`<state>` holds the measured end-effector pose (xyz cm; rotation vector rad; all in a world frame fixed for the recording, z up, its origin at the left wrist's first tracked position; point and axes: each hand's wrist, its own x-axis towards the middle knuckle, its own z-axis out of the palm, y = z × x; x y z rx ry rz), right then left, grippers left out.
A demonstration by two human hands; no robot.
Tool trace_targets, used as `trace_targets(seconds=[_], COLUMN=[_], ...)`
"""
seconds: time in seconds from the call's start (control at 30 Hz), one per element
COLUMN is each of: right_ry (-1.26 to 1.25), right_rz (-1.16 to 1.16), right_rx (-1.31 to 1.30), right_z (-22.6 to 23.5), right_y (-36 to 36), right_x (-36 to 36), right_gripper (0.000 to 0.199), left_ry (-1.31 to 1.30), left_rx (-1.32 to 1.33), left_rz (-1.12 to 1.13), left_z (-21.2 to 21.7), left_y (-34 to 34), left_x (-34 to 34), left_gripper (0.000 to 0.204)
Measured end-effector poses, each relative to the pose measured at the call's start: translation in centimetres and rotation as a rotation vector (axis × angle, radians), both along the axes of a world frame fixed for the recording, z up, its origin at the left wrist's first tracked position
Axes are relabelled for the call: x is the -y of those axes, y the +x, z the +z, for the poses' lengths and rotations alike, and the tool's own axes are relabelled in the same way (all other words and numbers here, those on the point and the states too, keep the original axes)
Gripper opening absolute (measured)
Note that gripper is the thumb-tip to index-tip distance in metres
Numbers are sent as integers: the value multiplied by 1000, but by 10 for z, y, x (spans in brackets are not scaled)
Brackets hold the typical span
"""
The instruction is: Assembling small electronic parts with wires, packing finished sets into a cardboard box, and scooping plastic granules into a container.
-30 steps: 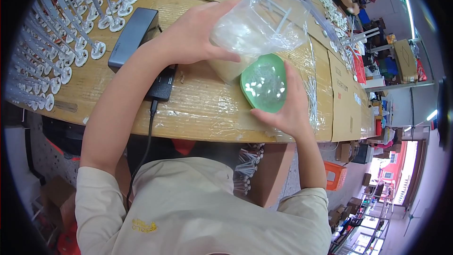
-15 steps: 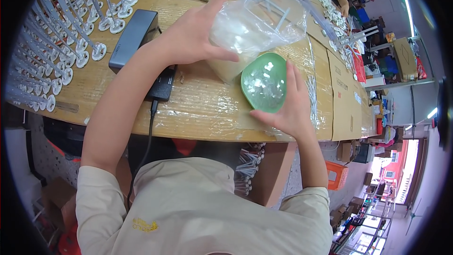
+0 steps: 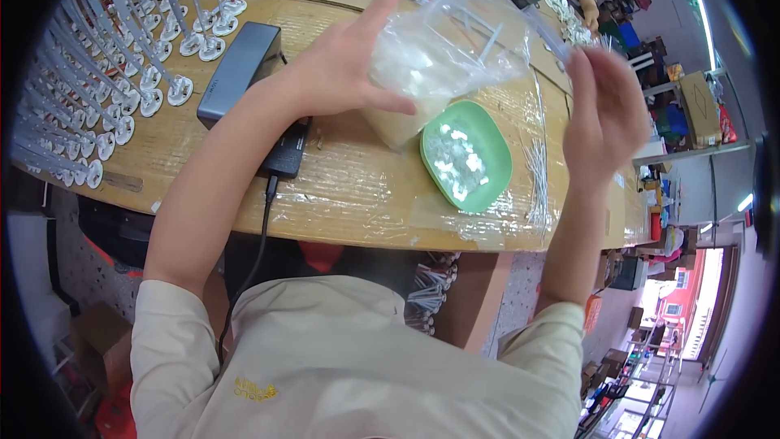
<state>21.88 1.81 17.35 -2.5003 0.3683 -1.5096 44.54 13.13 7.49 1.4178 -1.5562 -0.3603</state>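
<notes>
A clear plastic bag [image 3: 418, 65] with whitish contents in its lower part leans on the table. My left hand [image 3: 345, 73] grips its left side, thumb across the front and index finger stretched upward; the other fingers are hidden. Right beside the bag sits a green bowl [image 3: 502, 158] holding small clear and white pieces [image 3: 459, 162]. Well to the right of the bowl, my right hand [image 3: 603, 118] is raised and smeared by motion. Whether it holds anything cannot be made out.
A grey box-shaped device [image 3: 240, 69] and a black cabled unit [image 3: 283, 158] lie left of the bag. Many strips on round white bases [image 3: 179, 91] crowd the left. Thin white sticks [image 3: 536, 183] lie right of the bowl. Another person's hand [image 3: 589, 12] shows far right.
My right hand has let go of the green bowl and moved up and to the right. The bowl now sits flatter. My left hand stays at the bag.
</notes>
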Motion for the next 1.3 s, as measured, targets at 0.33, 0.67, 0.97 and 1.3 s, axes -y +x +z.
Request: trace_targets(seconds=[0.33,0.67,0.97,1.3], right_ry=[-198,-62,129,490], right_rz=[262,291,93,282], right_rx=[-1345,-1140,-867,-634], right_z=[42,19,45,70], right_y=[106,98,70,8], right_x=[-12,6,0,15], right_gripper=[39,18,12,15], left_ry=[-29,-19,-34,-116], left_rx=[-39,-16,2,32], left_rz=[-134,-4,-1,-18], left_z=[15,-4,-3,-5], left_y=[8,4,4,3], left_x=[-1,-1,-2,2], left_gripper=[113,116,113,110])
